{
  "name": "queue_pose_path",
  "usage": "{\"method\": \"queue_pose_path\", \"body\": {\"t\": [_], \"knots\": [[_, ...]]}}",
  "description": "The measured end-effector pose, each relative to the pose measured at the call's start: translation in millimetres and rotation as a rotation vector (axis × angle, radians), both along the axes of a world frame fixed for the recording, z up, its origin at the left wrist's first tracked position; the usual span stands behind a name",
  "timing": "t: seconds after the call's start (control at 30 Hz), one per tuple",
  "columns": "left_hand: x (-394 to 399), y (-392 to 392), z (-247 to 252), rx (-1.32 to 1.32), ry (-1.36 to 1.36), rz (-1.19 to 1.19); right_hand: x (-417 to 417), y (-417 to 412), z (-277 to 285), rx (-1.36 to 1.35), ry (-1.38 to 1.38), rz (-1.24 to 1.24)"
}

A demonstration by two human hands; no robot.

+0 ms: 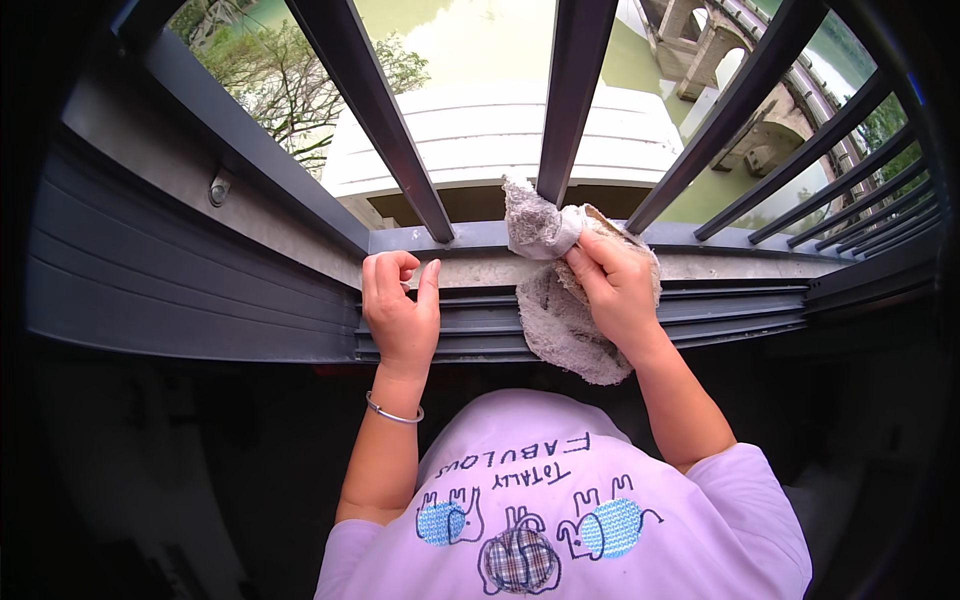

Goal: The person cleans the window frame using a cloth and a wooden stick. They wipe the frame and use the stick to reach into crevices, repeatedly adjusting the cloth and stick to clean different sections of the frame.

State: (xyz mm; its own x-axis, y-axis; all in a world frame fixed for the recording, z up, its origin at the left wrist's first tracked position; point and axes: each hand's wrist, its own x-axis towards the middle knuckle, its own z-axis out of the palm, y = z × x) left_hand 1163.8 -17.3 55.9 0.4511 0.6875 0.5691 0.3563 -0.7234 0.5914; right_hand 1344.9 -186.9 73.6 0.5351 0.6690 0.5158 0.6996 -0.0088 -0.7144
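Note:
My right hand [619,281] pinches a grey, dirty cleaning cloth [574,326] between thumb and fingers. One bunched end of the cloth sticks up against the foot of a dark metal railing bar [574,90]. Its lower part hangs over the dark metal window track [472,322]. To the left, my left hand [401,300] is raised over the sill and track, fingers curled and the thumb apart from them, with nothing in it. A pale stone sill [480,271] runs between the track and the railing's bottom rail [487,236].
More dark bars [375,112] cross the view on both sides. A dark window frame [195,277] stands at the left, near a metal bolt [219,189] on the ledge. Outside lie a white ridged roof [495,135], greenish water [637,120] and an arched bridge [712,60].

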Motion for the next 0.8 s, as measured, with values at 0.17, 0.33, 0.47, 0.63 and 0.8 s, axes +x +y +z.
{"method": "queue_pose_path", "body": {"t": [0.17,0.33,0.47,0.63,0.8], "knots": [[-11,17,-18,0.019,0.166,0.092,-2,-32,8,0.217,0.585,0.041],[2,4,-9,0.156,0.134,0.101,9,-54,-10,0.284,0.615,0.008],[-10,-19,-1,0.169,0.139,0.007,11,-59,-15,0.322,0.549,0.064],[-10,-68,4,0.123,0.327,-0.016,8,-55,-14,0.309,0.399,0.095],[5,-80,-4,-0.036,0.361,0.12,8,-55,-11,0.335,0.152,0.168]]}}
